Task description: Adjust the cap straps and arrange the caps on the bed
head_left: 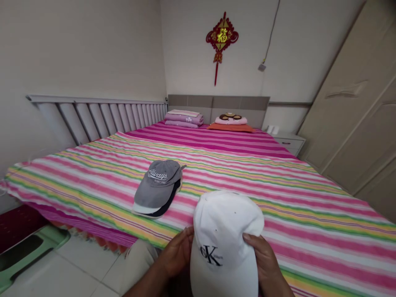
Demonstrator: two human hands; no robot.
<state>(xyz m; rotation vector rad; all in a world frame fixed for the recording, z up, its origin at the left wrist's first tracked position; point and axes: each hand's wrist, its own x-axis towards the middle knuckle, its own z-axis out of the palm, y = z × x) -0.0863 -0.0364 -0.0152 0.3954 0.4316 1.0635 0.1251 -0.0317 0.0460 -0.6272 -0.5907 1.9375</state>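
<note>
Pink-striped bed [93, 177], underneath | white cap [229, 218], above the near edge: brim nearward, crown toward the headboard [247, 105], long axis crown-to-brim | right hand [262, 255]: thumb and fingers pinching its side | left hand [177, 251]: half-curled at the opposite side, grip unclear | step, apparently: adjusting the white cap; next move likely calls for steady two-sided support

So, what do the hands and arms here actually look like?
The left hand and right hand are ordinary human hands, with no gloves, rings or cables visible. What shows of the forearms is bare, with no sleeves or watch in view.
</note>
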